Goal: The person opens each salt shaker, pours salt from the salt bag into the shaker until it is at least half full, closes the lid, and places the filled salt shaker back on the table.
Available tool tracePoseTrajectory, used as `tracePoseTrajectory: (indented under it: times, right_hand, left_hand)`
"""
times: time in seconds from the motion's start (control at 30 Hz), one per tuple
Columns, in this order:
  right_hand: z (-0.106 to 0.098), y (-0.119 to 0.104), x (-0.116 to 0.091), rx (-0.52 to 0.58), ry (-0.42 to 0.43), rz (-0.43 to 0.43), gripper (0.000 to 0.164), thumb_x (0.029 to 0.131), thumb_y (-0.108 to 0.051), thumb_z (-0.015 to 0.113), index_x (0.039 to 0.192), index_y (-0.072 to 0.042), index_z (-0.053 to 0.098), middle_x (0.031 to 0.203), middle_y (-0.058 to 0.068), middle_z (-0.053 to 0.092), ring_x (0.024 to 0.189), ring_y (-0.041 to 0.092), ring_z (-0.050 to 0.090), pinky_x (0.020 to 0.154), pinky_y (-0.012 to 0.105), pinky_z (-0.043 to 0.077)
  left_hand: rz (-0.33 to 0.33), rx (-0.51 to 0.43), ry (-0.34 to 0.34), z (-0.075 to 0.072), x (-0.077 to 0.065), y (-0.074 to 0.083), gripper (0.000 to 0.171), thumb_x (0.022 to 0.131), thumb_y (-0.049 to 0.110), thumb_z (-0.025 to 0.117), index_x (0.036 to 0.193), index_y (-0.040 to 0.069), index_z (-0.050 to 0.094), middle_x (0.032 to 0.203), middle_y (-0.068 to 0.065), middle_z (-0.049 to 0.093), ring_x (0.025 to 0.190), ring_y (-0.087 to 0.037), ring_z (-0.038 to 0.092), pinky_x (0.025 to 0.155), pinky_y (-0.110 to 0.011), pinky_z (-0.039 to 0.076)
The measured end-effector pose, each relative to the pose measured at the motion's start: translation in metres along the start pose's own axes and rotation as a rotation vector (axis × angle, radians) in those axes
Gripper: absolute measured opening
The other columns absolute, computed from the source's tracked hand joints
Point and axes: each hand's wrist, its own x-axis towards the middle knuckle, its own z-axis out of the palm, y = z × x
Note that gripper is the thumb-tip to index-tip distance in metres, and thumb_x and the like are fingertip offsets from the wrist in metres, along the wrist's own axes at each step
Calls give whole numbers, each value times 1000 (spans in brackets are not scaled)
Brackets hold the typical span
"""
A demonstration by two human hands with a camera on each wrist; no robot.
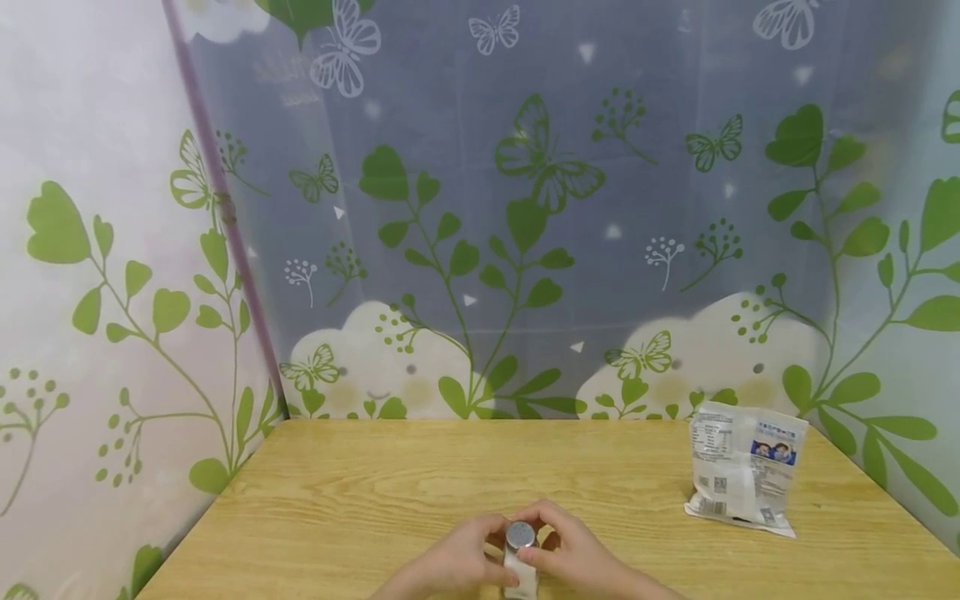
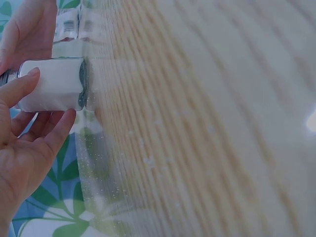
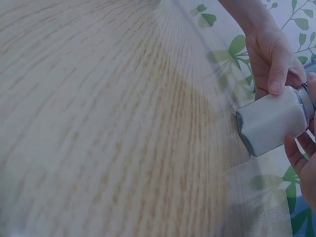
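Note:
A small glass shaker (image 1: 521,577) filled with something white stands on the table near its front edge, capped by a silvery metal lid (image 1: 521,534) with holes. My left hand (image 1: 465,552) holds the glass body from the left, thumb on its side. From the other side my right hand (image 1: 573,546) grips the shaker up by the lid. In the left wrist view the shaker (image 2: 54,84) shows its thick clear base at the tabletop. The right wrist view shows the left thumb against the shaker (image 3: 271,121); part of the right hand (image 3: 310,180) is cut off there.
A white printed bag (image 1: 746,471) stands upright on the wood-grain table (image 1: 420,475), back right. White grains (image 2: 149,160) lie scattered on the tabletop near the hands. Patterned curtains (image 1: 480,250) with leaves and butterflies enclose the table behind and at both sides.

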Motion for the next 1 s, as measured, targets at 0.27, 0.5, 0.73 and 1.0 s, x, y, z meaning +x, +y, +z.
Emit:
tracePoseTrajectory:
  times: [0.27,0.5,0.73,1.0]
  right_hand:
    - [0,-2,0,-1,0,12,23,90,-8,58,112,-4,52,100,5,57,88,9,50,63,24,48]
    - [-7,-5,1,-17,-59,23,31,92,-10,56,121,-1,52,107,7,56,91,7,49,65,25,49]
    - [-9,-7,2,-9,-83,-1,26,92,-11,56,116,-2,53,103,7,57,91,6,50,65,25,49]
    - [-5,-10,2,16,-32,113,24,90,-16,60,108,-4,50,97,4,55,87,8,50,64,23,47]
  left_hand:
    - [-30,3,-2,1,-2,1,34,75,4,73,105,7,58,101,2,59,94,-14,57,80,-30,51]
    - [-42,-4,-8,0,-2,2,34,75,3,72,106,7,58,101,1,59,91,-15,58,79,-31,51]
    - [-24,-1,-19,0,-1,1,33,75,4,73,105,6,58,100,2,59,92,-13,57,78,-28,51]
    - [13,55,8,1,2,4,33,73,5,75,102,8,60,95,6,60,91,-8,56,76,-21,49]
